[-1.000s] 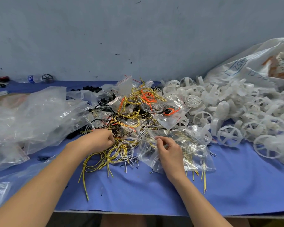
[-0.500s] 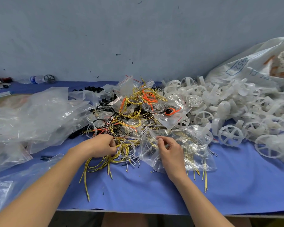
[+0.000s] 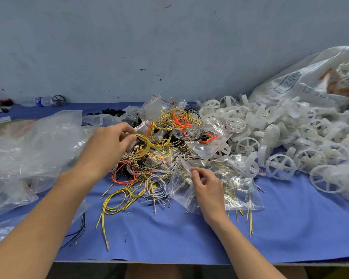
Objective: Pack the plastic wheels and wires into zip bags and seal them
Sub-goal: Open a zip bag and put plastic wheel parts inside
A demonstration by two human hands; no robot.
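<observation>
We saw a blue cloth (image 3: 189, 234) under everything and a grey-blue wall (image 3: 129, 47) far behind. In the middle lay yellow wires (image 3: 148, 144), orange wires (image 3: 180, 120), black wires (image 3: 80, 231) and pale grey wires (image 3: 159, 184). The wheels (image 3: 280, 167) on the right were milky white. The zip bag (image 3: 236, 184) near us was clear. The far right sack (image 3: 290, 83) was white with blue print and an orange patch.

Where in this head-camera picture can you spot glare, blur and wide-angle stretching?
Head view: glare glints on the clear bags; the left hand, pinching yellow wires, looks slightly motion-soft; the left forearm stretches large toward the bottom corner; lighting is soft, shadows faint.
</observation>
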